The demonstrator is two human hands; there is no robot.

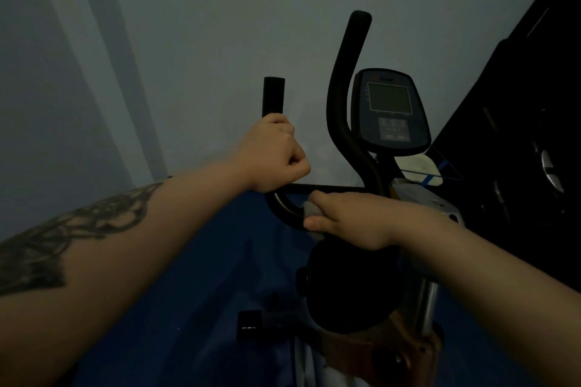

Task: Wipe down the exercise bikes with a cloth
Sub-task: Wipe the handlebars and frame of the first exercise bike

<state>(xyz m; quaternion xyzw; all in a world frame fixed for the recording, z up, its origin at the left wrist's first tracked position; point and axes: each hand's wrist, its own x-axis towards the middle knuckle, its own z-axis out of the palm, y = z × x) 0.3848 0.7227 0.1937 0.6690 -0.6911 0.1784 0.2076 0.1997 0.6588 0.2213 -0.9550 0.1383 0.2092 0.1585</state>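
An exercise bike stands before me in dim light, with black curved handlebars and a console (390,110) at the right. My left hand (276,155) grips the left handlebar (273,96) just below its foam end. My right hand (349,218) holds a small grey cloth (311,209) against the lower bend of that handlebar (283,207), thumb and fingers wrapped round cloth and tube. The right handlebar (345,72) rises free beside the console.
A pale wall fills the background. A dark cabinet or machine (518,135) stands at the right. The floor is blue (204,276). Below lie the bike's black flywheel housing (349,289), a pedal (250,322) and the grey post (426,305).
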